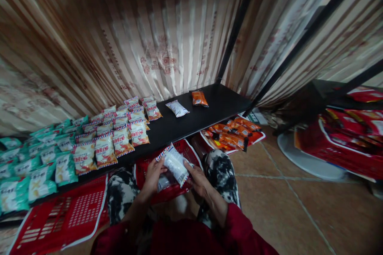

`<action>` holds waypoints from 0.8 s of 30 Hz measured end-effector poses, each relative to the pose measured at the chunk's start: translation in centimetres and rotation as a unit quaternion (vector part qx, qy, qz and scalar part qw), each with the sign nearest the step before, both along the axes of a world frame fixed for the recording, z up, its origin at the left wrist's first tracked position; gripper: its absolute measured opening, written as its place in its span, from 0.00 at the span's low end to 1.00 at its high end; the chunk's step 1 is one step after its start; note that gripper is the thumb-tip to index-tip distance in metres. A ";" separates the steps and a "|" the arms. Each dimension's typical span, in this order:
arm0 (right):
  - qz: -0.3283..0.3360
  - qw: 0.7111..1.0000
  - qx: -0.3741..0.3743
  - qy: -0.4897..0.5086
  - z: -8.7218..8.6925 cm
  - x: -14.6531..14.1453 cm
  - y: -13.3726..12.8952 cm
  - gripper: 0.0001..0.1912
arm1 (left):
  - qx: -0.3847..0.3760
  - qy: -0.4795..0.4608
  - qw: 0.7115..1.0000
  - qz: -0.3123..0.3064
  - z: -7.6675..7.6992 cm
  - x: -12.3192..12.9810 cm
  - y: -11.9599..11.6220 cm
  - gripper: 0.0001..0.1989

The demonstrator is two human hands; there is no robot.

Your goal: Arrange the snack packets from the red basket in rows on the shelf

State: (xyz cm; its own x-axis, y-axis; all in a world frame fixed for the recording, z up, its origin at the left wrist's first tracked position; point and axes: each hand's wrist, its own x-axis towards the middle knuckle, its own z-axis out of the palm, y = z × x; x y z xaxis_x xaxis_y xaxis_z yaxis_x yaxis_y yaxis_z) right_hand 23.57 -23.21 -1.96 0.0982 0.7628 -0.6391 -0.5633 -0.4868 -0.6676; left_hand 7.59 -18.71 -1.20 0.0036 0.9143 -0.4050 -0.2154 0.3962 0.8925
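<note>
Both of my hands hold one white snack bag with a striped edge (pixel 175 165), its printed back facing up, over a red basket (pixel 191 149) between my knees. My left hand (pixel 154 173) grips the bag's left side, and my right hand (pixel 197 175) has its right side. Inside the basket, partly hidden by my hands, lies another pale bag (pixel 163 182). On the black shelf (pixel 167 129) ahead, a white bag (pixel 177 108) lies flat beside an orange packet (pixel 199 98). Rows of white and orange snack bags (pixel 104 150) stand to the left.
Green snack bags (pixel 42 181) fill the shelf's far left. Below them leans a red basket (pixel 74 215). Orange packets (pixel 231 133) lie in a container right of my knee. Farther right is a basket of red packets (pixel 347 143). A curtain (pixel 167 40) hangs behind the shelf.
</note>
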 end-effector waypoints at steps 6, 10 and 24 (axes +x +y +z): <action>0.019 0.999 0.014 0.027 0.2 0.3 -0.3 0.19 | -0.002 0.027 1.000 0.003 -0.4 0.4 0.6 0.27; 0.019 0.999 0.021 0.035 0.2 0.4 -0.3 0.19 | 0.003 0.037 0.999 0.012 -0.2 0.8 0.8 0.25; -0.040 0.999 0.021 0.029 0.3 0.1 -0.2 0.20 | -0.040 -0.021 0.997 -0.061 0.3 3.2 -1.0 0.26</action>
